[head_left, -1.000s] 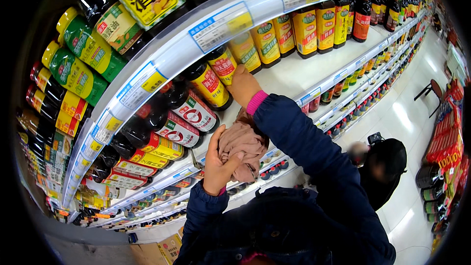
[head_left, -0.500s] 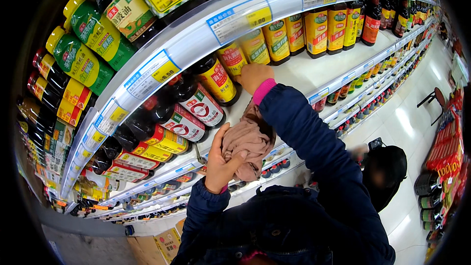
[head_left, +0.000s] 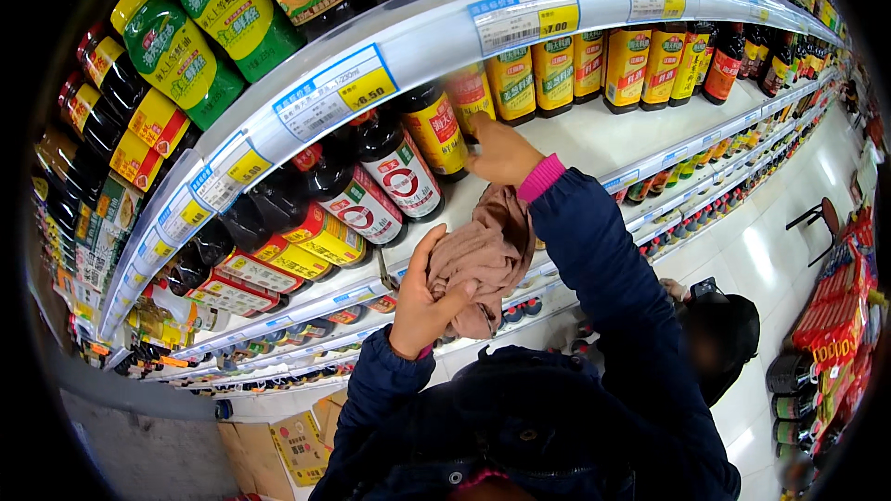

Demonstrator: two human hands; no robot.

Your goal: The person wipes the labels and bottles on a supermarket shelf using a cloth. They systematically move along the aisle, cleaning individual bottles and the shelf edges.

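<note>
My left hand (head_left: 422, 301) is closed around a crumpled dusty-pink cloth (head_left: 483, 264), thumb on top, just in front of the shelf edge. My right hand (head_left: 506, 150) reaches onto the shelf, its fingers curled at the lower part of a yellow-and-red labelled bottle (head_left: 470, 93); the far fingertips are partly hidden. Close to those fingers, on the left, stands a dark bottle with a yellow label (head_left: 434, 134). Further left is a dark bottle with a white label and red ring (head_left: 401, 172). One end of the cloth hangs below my right wrist.
A curved price-tag rail (head_left: 427, 42) runs over the bottles, with green-capped-row sauce bottles (head_left: 181, 60) above it. Lower shelves hold more bottles. Cardboard boxes (head_left: 299, 445) lie on the floor. Another person (head_left: 724, 343) is at the right, near a stool (head_left: 817, 218).
The shelf and bottles have shifted right in view as my head moved. My right hand stays by the same bottle, its fingers slightly lower; my left hand still holds the cloth.
</note>
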